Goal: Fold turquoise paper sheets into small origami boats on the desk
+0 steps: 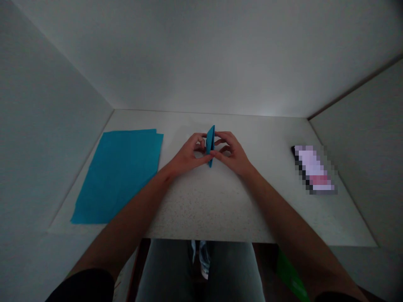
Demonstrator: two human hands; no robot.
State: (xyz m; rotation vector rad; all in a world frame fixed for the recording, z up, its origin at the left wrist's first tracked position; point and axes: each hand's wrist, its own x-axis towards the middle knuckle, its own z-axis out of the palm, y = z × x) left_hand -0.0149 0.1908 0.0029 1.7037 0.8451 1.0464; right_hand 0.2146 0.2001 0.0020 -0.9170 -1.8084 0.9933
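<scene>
A small folded piece of blue paper (209,140) stands on edge above the middle of the table, seen nearly side-on, with a narrow gap between its layers. From its left side my left hand (192,153) pinches it, thumb near the lower part and fingers curled behind. On the other side my right hand (231,151) grips it too, its thumb at the lower front edge and its index fingertip near the top. The two thumb tips nearly meet. Some fingertips are hidden behind the paper.
Flat blue paper sheets (121,176), slightly offset from each other, lie at the left of the white speckled table (201,209). A phone (315,170), blurred out, lies at the right. Walls rise behind and on both sides. Something green (291,277) is below the table.
</scene>
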